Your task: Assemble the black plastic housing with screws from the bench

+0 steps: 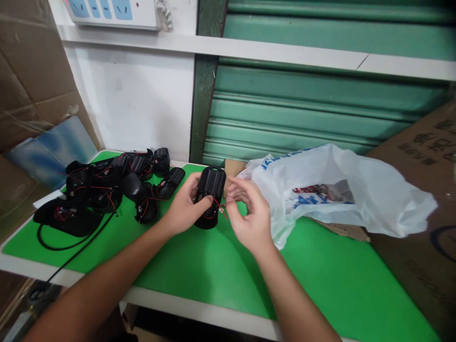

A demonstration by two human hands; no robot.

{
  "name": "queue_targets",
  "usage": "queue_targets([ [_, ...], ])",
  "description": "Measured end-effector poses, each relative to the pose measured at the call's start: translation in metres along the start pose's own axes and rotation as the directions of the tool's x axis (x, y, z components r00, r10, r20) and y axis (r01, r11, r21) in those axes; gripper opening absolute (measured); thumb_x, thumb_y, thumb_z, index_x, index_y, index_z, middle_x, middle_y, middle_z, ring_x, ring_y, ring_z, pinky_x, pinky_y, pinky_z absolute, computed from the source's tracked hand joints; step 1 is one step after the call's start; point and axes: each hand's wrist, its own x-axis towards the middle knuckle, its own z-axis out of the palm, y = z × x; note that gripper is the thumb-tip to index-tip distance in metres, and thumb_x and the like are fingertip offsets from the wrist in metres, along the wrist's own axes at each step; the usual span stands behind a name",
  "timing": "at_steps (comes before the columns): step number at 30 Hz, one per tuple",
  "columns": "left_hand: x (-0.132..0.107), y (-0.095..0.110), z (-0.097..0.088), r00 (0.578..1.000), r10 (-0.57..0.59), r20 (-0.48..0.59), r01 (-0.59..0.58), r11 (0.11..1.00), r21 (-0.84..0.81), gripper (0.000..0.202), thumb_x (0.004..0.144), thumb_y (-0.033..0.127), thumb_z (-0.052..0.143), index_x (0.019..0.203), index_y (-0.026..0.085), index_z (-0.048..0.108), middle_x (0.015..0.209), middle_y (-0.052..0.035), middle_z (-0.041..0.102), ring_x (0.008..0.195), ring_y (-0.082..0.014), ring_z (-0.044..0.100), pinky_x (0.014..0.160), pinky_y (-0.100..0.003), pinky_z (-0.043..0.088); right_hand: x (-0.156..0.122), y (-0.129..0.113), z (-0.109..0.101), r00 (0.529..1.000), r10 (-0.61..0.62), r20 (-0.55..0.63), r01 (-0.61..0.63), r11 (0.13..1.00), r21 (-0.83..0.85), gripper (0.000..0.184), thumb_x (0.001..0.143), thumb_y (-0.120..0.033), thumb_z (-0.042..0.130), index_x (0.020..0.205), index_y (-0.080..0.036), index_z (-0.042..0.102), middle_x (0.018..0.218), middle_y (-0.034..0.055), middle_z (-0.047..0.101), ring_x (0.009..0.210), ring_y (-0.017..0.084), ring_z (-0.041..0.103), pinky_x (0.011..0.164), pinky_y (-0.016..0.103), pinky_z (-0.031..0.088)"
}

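Observation:
My left hand (185, 206) is wrapped round a black plastic housing (211, 190) with ribbed slots on top, held just above the green mat (199, 266). My right hand (249, 213) is close beside it on the right, fingers curled and pinched at thin red wires (221, 208) that come out of the housing's lower side. What the fingertips grip beyond the wires is too small to make out.
A pile of similar black housings with red wires (110, 185) lies at the mat's far left, with a black cable (71, 237) looping toward the front edge. A white plastic bag (338, 190) lies right of my hands. Cardboard boxes stand at both sides. A green shutter stands behind.

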Motion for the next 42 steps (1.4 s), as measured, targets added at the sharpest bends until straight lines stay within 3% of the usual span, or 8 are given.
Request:
queue_targets([
  [2, 0.000, 0.002, 0.001, 1.000, 0.018, 0.007, -0.018, 1.000, 0.011, 0.038, 0.084, 0.022, 0.070, 0.118, 0.020, 0.054, 0.117, -0.0075, 0.068, 0.110, -0.0219, 0.065, 0.097, -0.034, 0.049, -0.001, 0.003, 0.003, 0.990, 0.136, -0.024, -0.133, 0.985, 0.106, 0.046, 0.094, -0.022, 0.059, 0.140, -0.027, 0.055, 0.114, 0.0084, 0.066, 0.097, 0.020, 0.067, 0.080, 0.035, 0.060],
  [4, 0.000, 0.003, 0.001, 0.999, 0.044, 0.016, -0.044, 0.999, 0.017, 0.039, 0.085, 0.022, 0.070, 0.120, 0.020, 0.053, 0.121, -0.0088, 0.068, 0.115, -0.0229, 0.065, 0.101, -0.035, 0.049, -0.002, 0.007, 0.006, 0.973, 0.229, 0.038, -0.232, 0.954, 0.188, 0.050, 0.096, -0.030, 0.061, 0.145, -0.027, 0.050, 0.124, 0.0108, 0.066, 0.106, 0.022, 0.068, 0.088, 0.038, 0.060],
  [8, -0.001, 0.002, 0.000, 0.999, 0.053, 0.013, -0.053, 0.998, 0.027, 0.042, 0.085, 0.023, 0.071, 0.122, 0.020, 0.052, 0.123, -0.0102, 0.068, 0.116, -0.0238, 0.065, 0.102, -0.037, 0.049, -0.004, 0.010, 0.011, 0.939, 0.295, 0.175, -0.330, 0.916, 0.228, 0.039, 0.095, -0.039, 0.064, 0.132, -0.026, 0.059, 0.126, 0.0107, 0.069, 0.110, 0.024, 0.069, 0.093, 0.041, 0.059],
  [16, -0.002, -0.001, 0.001, 0.997, 0.072, 0.020, -0.073, 0.996, 0.044, 0.040, 0.090, 0.028, 0.068, 0.125, 0.020, 0.050, 0.122, -0.0108, 0.066, 0.119, -0.0252, 0.063, 0.105, -0.039, 0.048, -0.005, 0.011, 0.015, 0.939, 0.295, 0.176, -0.333, 0.908, 0.256, 0.028, 0.094, -0.035, 0.065, 0.122, -0.028, 0.062, 0.112, 0.0061, 0.072, 0.105, 0.022, 0.070, 0.089, 0.036, 0.060],
  [23, -0.003, -0.005, 0.003, 0.992, 0.126, 0.032, -0.128, 0.988, 0.088, 0.041, 0.096, 0.031, 0.061, 0.133, 0.020, 0.046, 0.137, -0.0138, 0.060, 0.133, -0.0268, 0.056, 0.117, -0.043, 0.040, -0.006, 0.009, 0.020, 0.934, 0.327, 0.148, -0.355, 0.901, 0.251, 0.030, 0.094, -0.040, 0.065, 0.120, -0.026, 0.059, 0.100, 0.0045, 0.069, 0.095, 0.020, 0.069, 0.082, 0.033, 0.059],
  [33, -0.007, -0.012, 0.005, 0.988, 0.157, -0.009, -0.152, 0.971, 0.184, 0.044, 0.099, 0.035, 0.058, 0.139, 0.020, 0.045, 0.142, -0.0152, 0.057, 0.137, -0.0274, 0.053, 0.120, -0.043, 0.036, -0.009, 0.008, 0.022, 0.930, 0.352, 0.111, -0.368, 0.904, 0.216, 0.030, 0.094, -0.042, 0.064, 0.119, -0.027, 0.062, 0.093, 0.0033, 0.065, 0.081, 0.020, 0.065, 0.079, 0.036, 0.059],
  [42, -0.008, -0.017, 0.007, 0.982, 0.187, -0.017, -0.176, 0.947, 0.267, 0.043, 0.101, 0.031, 0.052, 0.141, 0.019, 0.041, 0.141, -0.0157, 0.057, 0.133, -0.0264, 0.055, 0.116, -0.043, 0.041, -0.011, 0.009, 0.027, 0.928, 0.354, 0.117, -0.372, 0.900, 0.226, 0.033, 0.096, -0.042, 0.061, 0.125, -0.025, 0.061, 0.105, 0.0074, 0.069, 0.102, 0.023, 0.067, 0.082, 0.034, 0.058],
])
